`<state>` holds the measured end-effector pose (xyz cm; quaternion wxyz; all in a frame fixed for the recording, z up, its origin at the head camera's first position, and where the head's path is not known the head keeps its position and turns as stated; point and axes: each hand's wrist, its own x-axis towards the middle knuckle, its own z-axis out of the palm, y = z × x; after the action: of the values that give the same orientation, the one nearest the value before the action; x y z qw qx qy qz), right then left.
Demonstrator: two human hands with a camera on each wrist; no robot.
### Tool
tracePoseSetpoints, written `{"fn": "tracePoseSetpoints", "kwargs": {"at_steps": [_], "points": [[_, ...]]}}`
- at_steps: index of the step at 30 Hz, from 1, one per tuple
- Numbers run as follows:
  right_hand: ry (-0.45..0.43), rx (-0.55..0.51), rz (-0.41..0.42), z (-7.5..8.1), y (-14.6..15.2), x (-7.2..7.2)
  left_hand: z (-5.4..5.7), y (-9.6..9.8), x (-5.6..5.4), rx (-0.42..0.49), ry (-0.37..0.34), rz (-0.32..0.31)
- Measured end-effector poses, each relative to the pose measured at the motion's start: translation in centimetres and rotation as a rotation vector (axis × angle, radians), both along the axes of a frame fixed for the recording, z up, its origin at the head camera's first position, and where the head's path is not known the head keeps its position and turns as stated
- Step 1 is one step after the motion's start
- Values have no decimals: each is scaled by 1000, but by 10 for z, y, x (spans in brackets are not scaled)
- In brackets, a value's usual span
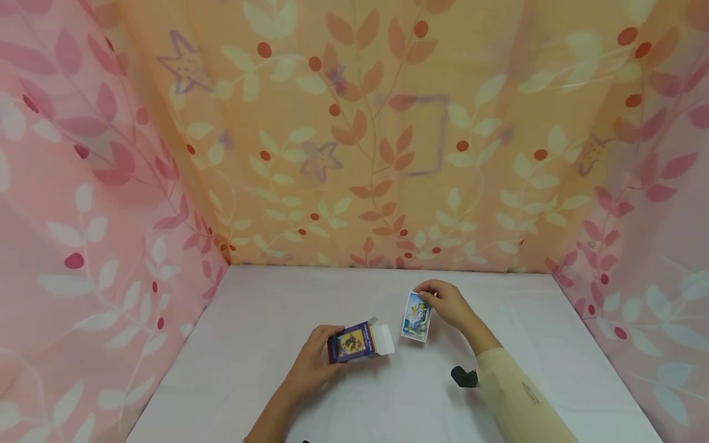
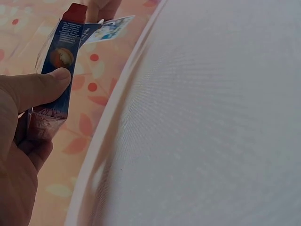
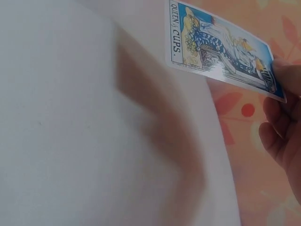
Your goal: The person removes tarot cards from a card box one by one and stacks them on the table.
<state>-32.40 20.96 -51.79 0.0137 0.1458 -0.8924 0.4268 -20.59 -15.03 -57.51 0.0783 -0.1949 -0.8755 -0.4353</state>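
Observation:
My left hand (image 1: 314, 363) grips a dark blue card box (image 1: 350, 343) with a yellow picture on its face. The box's white end flap (image 1: 384, 339) stands open toward the right; in the left wrist view the thumb presses the narrow printed side of the box (image 2: 62, 59). To the right of the box, my right hand (image 1: 445, 301) pinches a tarot card (image 1: 416, 317) by its top end, above the table. In the right wrist view the card (image 3: 221, 44) reads "Queen of Cups" and shows a seated figure in blue and white.
A white cloth covers the table (image 1: 238, 344). Patterned curtains hang at the back (image 1: 365, 203) and on both sides. A small black object (image 1: 464, 376) sits at the cuff of the right sleeve (image 1: 515, 394). The card's shadow falls on the cloth in the right wrist view.

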Motion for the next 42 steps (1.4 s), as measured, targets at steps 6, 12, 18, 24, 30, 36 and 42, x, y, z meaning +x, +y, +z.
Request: {"fn": "tracePoseSetpoints", "kwargs": {"at_steps": [6, 12, 18, 24, 30, 36, 42], "points": [[-93, 20, 64, -17, 2, -16, -3, 0, 0, -14, -17, 9], [-135, 29, 76, -26, -1, -26, -2, -1, -2, -4, 6, -5], [-139, 37, 81, -38, -6, -35, -1, -2, -4, -11, 18, -4], [-137, 8, 88, -53, -7, -39, -3, -3, -4, -16, 5, -2], [-131, -4, 60, -60, -8, -38, -3, -3, -4, -21, -1, 7], [-122, 7, 67, -59, -12, -38, -3, -3, -4, -24, 5, 4], [-42, 92, 111, -65, -12, -45, -3, -3, -4, -26, 4, 4]]}}
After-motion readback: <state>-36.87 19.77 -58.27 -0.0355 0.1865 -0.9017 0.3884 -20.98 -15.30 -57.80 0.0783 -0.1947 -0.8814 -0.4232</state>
